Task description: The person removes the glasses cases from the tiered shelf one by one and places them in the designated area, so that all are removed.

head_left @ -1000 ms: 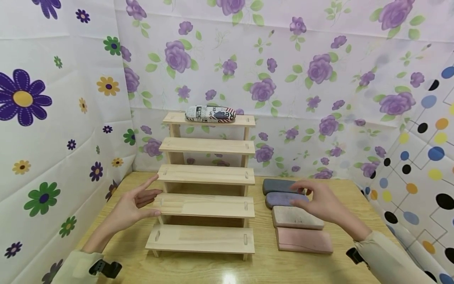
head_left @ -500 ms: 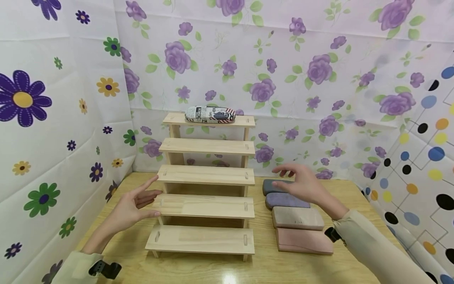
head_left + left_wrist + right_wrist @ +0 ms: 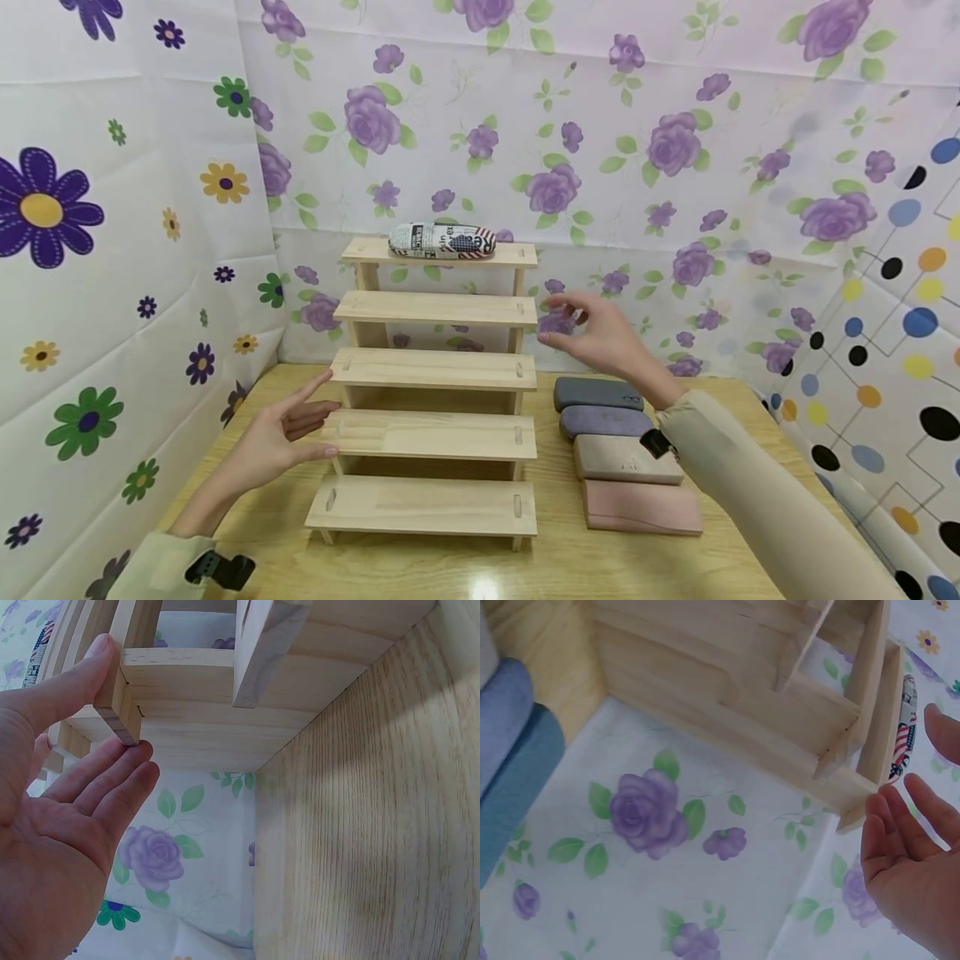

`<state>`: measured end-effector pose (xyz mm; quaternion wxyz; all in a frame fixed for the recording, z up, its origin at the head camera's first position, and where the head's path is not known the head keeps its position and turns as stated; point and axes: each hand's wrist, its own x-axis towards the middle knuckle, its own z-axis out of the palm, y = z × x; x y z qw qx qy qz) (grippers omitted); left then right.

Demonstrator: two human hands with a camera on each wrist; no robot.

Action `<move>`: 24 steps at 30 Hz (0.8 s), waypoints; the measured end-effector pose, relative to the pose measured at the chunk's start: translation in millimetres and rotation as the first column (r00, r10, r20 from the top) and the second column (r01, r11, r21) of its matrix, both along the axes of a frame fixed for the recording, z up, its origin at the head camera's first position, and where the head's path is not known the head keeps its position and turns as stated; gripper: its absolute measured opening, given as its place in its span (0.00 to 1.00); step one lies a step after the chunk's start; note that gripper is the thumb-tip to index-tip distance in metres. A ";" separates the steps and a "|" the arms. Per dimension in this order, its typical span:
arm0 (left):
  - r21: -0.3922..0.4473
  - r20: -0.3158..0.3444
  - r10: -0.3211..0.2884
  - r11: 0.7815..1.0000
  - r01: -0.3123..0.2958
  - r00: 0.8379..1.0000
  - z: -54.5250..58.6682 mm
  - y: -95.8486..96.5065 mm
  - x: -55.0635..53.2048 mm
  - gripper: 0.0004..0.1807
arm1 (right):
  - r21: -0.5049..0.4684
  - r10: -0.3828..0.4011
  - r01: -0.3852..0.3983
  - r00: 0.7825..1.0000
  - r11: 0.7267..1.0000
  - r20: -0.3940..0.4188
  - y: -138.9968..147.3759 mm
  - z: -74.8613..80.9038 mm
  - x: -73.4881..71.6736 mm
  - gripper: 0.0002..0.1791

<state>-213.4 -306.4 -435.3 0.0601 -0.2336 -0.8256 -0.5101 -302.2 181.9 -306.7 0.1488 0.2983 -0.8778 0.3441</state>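
Observation:
A stepped wooden display rack (image 3: 435, 367) stands on the table. My left hand (image 3: 273, 442) holds the left end of its second step from the bottom, thumb at the front edge and fingertips at the back edge, as the left wrist view (image 3: 75, 795) shows. On the top step lies a glasses case with newspaper and flag print (image 3: 442, 241). My right hand (image 3: 592, 329) hovers just right of the rack, fingers loosely bent, with nothing between them. In the right wrist view this hand (image 3: 915, 855) overlaps the rack's end near the printed case (image 3: 906, 731).
Right of the rack lie a dark grey case (image 3: 596, 393), a purple case (image 3: 603, 421), a beige case (image 3: 626, 458) and a pink case (image 3: 641, 508) in a column on the wooden table (image 3: 420, 571). Floral cloth (image 3: 675, 250) hangs behind.
My right hand has moved up and left from above the grey and purple cases to beside the rack's upper steps. The left hand, rack and cases have stayed put.

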 end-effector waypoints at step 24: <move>0.027 0.003 -0.022 0.999 0.022 1.000 -0.1 -2.4 -0.3 0.59 | -0.015 -0.011 0.012 0.998 1.000 0.057 -76.8 66.3 -81.5 0.41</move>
